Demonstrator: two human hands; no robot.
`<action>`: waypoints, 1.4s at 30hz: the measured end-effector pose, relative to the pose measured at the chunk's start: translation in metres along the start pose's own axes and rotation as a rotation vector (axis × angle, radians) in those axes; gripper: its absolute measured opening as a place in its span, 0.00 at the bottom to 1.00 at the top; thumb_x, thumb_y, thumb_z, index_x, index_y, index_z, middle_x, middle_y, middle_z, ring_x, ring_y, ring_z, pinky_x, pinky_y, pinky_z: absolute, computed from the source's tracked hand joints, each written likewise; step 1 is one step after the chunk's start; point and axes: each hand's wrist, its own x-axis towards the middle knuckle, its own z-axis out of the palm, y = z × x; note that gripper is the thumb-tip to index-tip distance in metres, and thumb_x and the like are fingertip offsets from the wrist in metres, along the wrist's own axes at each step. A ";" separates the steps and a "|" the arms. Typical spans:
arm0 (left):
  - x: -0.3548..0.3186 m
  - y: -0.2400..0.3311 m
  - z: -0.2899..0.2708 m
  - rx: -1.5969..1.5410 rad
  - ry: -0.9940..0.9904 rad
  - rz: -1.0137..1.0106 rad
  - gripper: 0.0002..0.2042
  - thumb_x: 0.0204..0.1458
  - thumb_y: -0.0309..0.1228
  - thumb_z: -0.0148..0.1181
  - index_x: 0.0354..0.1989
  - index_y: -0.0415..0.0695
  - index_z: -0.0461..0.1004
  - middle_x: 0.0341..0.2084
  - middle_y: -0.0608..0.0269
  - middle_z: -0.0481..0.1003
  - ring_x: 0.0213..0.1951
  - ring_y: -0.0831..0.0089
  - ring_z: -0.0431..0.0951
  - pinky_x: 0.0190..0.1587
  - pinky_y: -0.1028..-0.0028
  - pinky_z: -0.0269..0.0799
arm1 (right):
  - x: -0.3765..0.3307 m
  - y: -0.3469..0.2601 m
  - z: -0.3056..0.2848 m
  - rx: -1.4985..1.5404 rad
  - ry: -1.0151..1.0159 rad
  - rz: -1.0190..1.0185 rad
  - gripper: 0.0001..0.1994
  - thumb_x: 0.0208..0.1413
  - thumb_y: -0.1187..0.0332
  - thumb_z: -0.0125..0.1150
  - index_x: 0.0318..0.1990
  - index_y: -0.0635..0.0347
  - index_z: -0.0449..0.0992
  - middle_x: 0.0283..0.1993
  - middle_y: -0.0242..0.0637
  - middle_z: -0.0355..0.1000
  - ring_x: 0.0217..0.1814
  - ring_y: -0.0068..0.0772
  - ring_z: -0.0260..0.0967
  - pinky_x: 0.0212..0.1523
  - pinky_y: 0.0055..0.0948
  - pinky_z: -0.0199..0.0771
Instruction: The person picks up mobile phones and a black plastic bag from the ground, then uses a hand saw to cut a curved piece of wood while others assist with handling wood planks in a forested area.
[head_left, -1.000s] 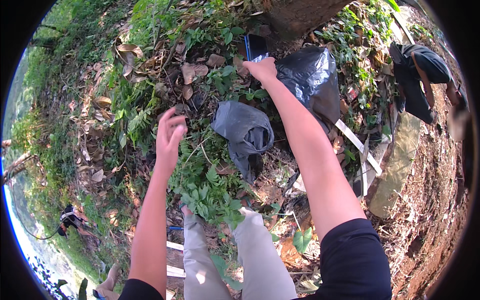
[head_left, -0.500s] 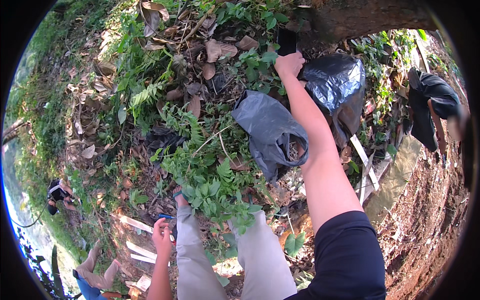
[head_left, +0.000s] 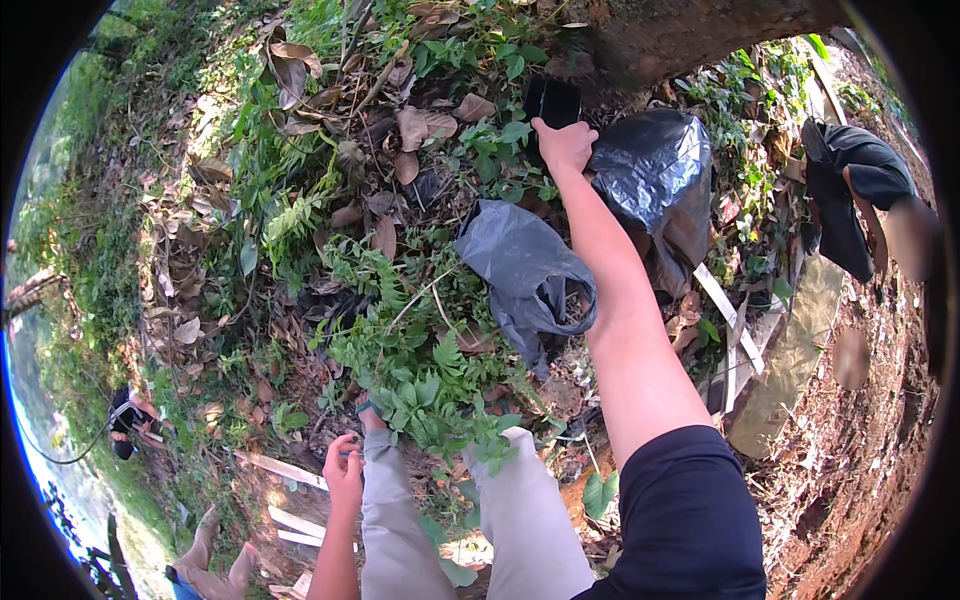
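Note:
My right hand [head_left: 566,148] reaches far forward and grips a flat black phone [head_left: 561,103] by its near end, just below a thick brown trunk [head_left: 700,45]. Two black plastic bags lie by my right arm: a matte bag [head_left: 515,250] with its handle loop against the forearm, and a shinier, fuller bag [head_left: 655,165] on the other side. Low on the left, my left hand [head_left: 343,468] is closed on a slim blue object [head_left: 350,453], mostly hidden by the fingers, so its kind is unclear.
Leafy plants [head_left: 410,395] and dry brown leaves [head_left: 412,130] cover the slope. Pale wooden strips [head_left: 728,315] lie at right, others [head_left: 285,470] at lower left. A person in dark clothes [head_left: 850,195] is at far right; two more people [head_left: 130,420] [head_left: 210,565] are at left.
My right hand and the phone have shifted slightly left, and the phone shows more broadly. My left hand has moved up and right; less of the blue object shows.

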 end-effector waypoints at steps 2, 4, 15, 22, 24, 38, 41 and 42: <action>-0.003 -0.003 -0.005 0.043 -0.004 -0.002 0.14 0.59 0.19 0.52 0.53 0.41 0.72 0.37 0.62 0.75 0.30 0.79 0.75 0.33 0.78 0.73 | 0.006 0.001 -0.001 -0.003 -0.028 0.013 0.44 0.40 0.45 0.76 0.55 0.75 0.66 0.57 0.58 0.66 0.58 0.57 0.71 0.58 0.44 0.74; -0.007 -0.009 -0.011 0.068 -0.004 -0.008 0.14 0.59 0.19 0.52 0.53 0.40 0.73 0.36 0.62 0.75 0.30 0.79 0.75 0.33 0.78 0.73 | 0.006 0.000 -0.001 -0.052 -0.062 -0.006 0.45 0.42 0.44 0.74 0.56 0.74 0.64 0.57 0.58 0.66 0.58 0.58 0.70 0.58 0.45 0.74; -0.030 -0.002 -0.021 -0.049 0.025 0.017 0.13 0.60 0.20 0.52 0.52 0.40 0.73 0.35 0.62 0.76 0.30 0.80 0.76 0.32 0.79 0.74 | -0.040 0.017 -0.051 0.063 0.164 -0.494 0.35 0.51 0.56 0.68 0.60 0.73 0.62 0.59 0.60 0.62 0.60 0.54 0.65 0.60 0.42 0.69; -0.115 0.000 -0.045 -0.204 0.117 -0.092 0.14 0.60 0.21 0.52 0.53 0.40 0.73 0.36 0.61 0.76 0.31 0.79 0.77 0.35 0.78 0.74 | -0.160 0.127 -0.214 -0.007 0.092 -0.623 0.27 0.52 0.82 0.58 0.62 0.63 0.64 0.50 0.43 0.62 0.34 0.29 0.65 0.34 0.27 0.71; -0.133 -0.010 -0.056 -0.256 0.115 -0.109 0.14 0.59 0.21 0.52 0.54 0.40 0.72 0.36 0.60 0.76 0.30 0.77 0.77 0.35 0.77 0.74 | -0.192 0.161 -0.252 0.040 0.043 -0.460 0.26 0.51 0.82 0.55 0.61 0.63 0.65 0.49 0.44 0.61 0.35 0.34 0.65 0.37 0.33 0.70; -0.215 -0.144 -0.175 -0.201 -0.029 -0.253 0.17 0.61 0.31 0.56 0.59 0.48 0.72 0.36 0.64 0.76 0.32 0.77 0.77 0.36 0.76 0.72 | -0.493 0.204 -0.341 -0.482 -0.940 0.205 0.20 0.60 0.56 0.54 0.52 0.61 0.72 0.51 0.45 0.73 0.54 0.44 0.72 0.53 0.40 0.72; -0.218 -0.146 -0.204 -0.189 -0.036 -0.270 0.17 0.60 0.30 0.56 0.58 0.47 0.73 0.36 0.62 0.78 0.33 0.75 0.79 0.38 0.73 0.74 | -0.520 0.173 -0.329 -0.054 -1.111 0.634 0.31 0.68 0.42 0.39 0.65 0.55 0.69 0.60 0.38 0.73 0.61 0.37 0.69 0.60 0.37 0.68; -0.232 -0.148 -0.214 -0.206 -0.014 -0.297 0.17 0.59 0.30 0.56 0.58 0.47 0.74 0.36 0.61 0.79 0.33 0.74 0.79 0.39 0.72 0.74 | -0.529 0.140 -0.318 -0.020 -1.217 0.639 0.30 0.68 0.44 0.41 0.65 0.57 0.68 0.60 0.38 0.73 0.60 0.36 0.70 0.61 0.35 0.68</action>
